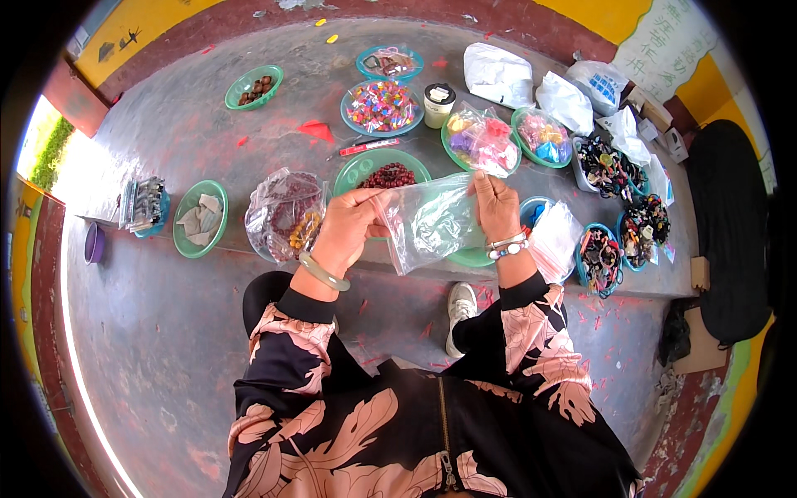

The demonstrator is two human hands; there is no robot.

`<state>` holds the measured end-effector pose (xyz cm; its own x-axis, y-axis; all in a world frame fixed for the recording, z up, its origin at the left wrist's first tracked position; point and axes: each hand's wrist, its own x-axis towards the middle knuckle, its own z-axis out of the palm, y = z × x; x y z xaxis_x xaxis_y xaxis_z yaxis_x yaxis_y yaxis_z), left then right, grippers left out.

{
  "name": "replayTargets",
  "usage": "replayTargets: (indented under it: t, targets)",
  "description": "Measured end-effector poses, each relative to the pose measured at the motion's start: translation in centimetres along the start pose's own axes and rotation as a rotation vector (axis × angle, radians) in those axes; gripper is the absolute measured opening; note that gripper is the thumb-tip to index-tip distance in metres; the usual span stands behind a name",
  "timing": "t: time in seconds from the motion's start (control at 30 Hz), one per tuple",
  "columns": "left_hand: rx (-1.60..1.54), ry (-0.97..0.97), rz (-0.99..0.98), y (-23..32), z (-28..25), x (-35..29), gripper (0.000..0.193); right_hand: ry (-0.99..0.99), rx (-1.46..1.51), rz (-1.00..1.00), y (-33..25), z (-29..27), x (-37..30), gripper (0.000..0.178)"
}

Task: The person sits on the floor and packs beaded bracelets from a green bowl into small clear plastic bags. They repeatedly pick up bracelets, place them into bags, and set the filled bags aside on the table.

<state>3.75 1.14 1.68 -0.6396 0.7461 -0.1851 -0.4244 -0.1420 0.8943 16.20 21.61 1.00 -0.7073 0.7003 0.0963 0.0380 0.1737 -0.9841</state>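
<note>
Centrally, our left hand [349,217] and right hand [496,203] each pinch a top corner of a clear plastic bag [430,222], fingers closed on its rim, holding it stretched above the grey floor [166,332]. Directly beyond it lies a green bowl of dark red beads [383,172]; a bagged heap of beads [286,214] sits just left of our left hand. Bowls of coloured pieces [381,107] range toward the floor's far edge.
</note>
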Motion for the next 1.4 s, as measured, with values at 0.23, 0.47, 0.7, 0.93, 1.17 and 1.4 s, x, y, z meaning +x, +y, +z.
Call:
replayTargets:
  t: [0.23, 0.47, 0.7, 0.93, 1.17, 1.4]
  targets:
    - [0.028, -0.019, -0.057, 0.3, 0.2, -0.3, 0.024, 0.021, -0.005, -0.013, 0.4, 0.2, 0.2, 0.041]
    - [0.172, -0.047, -0.120, -0.2, 1.1, -0.6, 0.021, 0.063, -0.050, 0.009, 0.9, 0.6, 0.4, 0.042]
    - [0.443, 0.258, -0.021, 0.6, 1.1, -0.4, 0.021, 0.236, -0.327, -0.260, -0.1, 1.0, 0.1, 0.029]
    - [0.895, 0.311, 0.048, -1.1, 1.7, 0.3, 0.029, -0.168, -0.702, -0.588, -2.8, 5.0, -5.5, 0.033]
    - [1.066, 0.296, 0.141, -3.3, 0.6, 1.6, 0.030, -0.203, -0.777, -0.443, -0.8, 4.9, -4.8, 0.029]
    - [1.100, 0.248, 0.134, -3.0, 1.7, 1.1, 0.029, -0.309, -0.818, -0.432, -1.0, 4.8, -5.2, 0.023]
